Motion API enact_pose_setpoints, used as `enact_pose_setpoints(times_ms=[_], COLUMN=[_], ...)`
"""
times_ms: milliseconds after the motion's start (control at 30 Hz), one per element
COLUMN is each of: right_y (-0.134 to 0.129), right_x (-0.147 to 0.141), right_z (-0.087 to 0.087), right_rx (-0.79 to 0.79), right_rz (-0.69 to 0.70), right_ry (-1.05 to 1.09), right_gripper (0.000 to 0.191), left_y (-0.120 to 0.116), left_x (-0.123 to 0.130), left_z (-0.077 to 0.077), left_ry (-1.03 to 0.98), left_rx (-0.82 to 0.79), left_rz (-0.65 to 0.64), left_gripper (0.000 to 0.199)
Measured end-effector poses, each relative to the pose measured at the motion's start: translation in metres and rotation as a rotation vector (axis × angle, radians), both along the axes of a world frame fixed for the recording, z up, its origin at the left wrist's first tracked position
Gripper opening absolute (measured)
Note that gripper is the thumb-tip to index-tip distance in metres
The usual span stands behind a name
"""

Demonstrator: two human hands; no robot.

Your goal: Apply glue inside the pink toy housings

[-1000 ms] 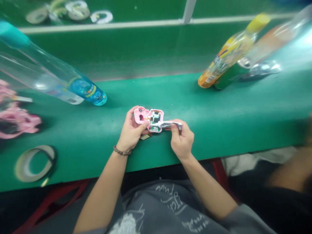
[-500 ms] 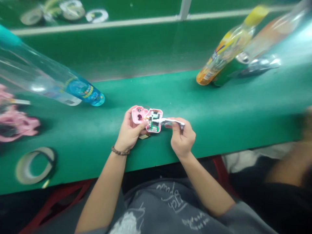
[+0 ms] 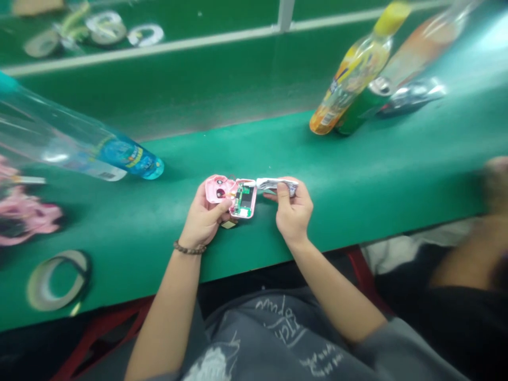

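Two hands are working over the green bench [image 3: 357, 159]. The left hand [image 3: 204, 214] is gripping a pink plastic case [image 3: 216, 189], its thumb pressing across it, apparently to keep the exposed circuit board [image 3: 243, 201] steady and facing up. The right hand [image 3: 292, 209] is holding its grip closed on a crumpled silver strip [image 3: 275, 185], with the strip's end touching the board's edge. A small flat piece [image 3: 229, 224] is lying on the bench just below.

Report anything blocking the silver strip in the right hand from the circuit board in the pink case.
Nothing visible blocks it: the silver strip held in the right hand reaches the rim of the pink case, right by the circuit board.
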State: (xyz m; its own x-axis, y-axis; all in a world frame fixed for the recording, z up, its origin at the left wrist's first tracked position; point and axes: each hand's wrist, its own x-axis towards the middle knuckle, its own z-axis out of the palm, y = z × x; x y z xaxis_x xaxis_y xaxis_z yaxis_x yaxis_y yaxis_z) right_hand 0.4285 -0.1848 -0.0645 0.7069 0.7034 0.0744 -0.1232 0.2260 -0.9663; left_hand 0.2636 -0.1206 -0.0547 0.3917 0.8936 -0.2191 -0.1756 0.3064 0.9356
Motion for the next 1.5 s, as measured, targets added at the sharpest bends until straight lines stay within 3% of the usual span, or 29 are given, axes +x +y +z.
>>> enact_pose_setpoints(times_ms=[400, 933, 1233, 1500], right_y=[-0.002, -0.003, -0.004, -0.001], right_x=[-0.001, 0.000, -0.001, 0.009], right_z=[-0.007, -0.008, -0.008, -0.012], right_rx=[-0.021, -0.102, -0.104, -0.115], right_rz=[0.004, 0.017, -0.006, -0.064], right_ry=[-0.284, -0.379, -0.386, -0.188], right_gripper=[0.014, 0.020, 0.019, 0.018], left_y=[-0.001, 0.000, -0.001, 0.000], left_x=[0.000, -0.001, -0.001, -0.002], left_z=[-0.004, -0.013, -0.012, -0.012], left_ry=[-0.002, 0.016, 0.000, 0.000], left_rx=[0.008, 0.079, 0.075, 0.061], left_rz=[0.006, -0.021, -0.021, -0.010], left_gripper=[0.070, 0.072, 0.073, 0.074])
